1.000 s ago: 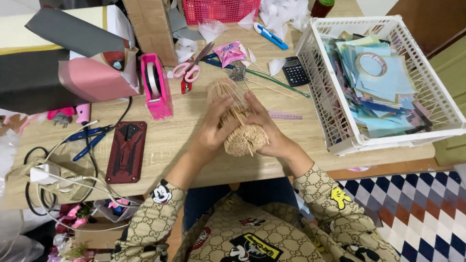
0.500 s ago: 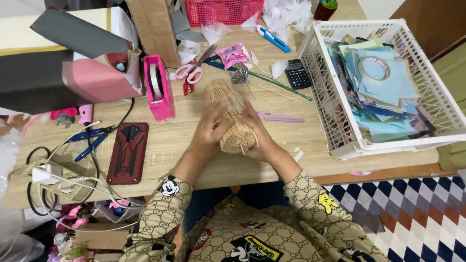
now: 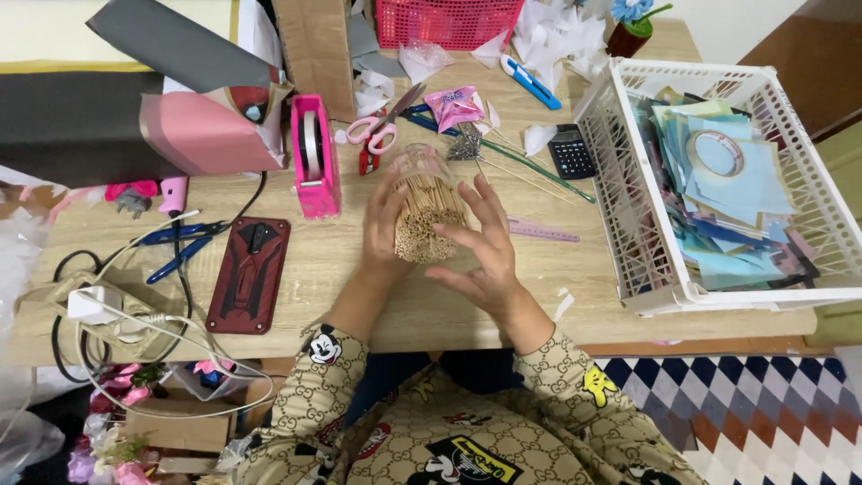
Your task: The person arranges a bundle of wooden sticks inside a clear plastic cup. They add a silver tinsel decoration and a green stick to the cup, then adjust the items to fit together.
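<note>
Bundle of thin sticks between your hands, over the desk's middle.

Your left hand [image 3: 388, 224] wraps the bundle of sticks [image 3: 428, 211] from the side; your right hand [image 3: 485, 247] is spread open, palm against its near end. The bundle's long axis runs away from you, toward a pink tape dispenser [image 3: 312, 162], pink-handled scissors [image 3: 382, 126] and a crumpled pink packet [image 3: 453, 106]. A white basket [image 3: 628, 233] stands to the right on the desk [image 3: 359, 287].
</note>
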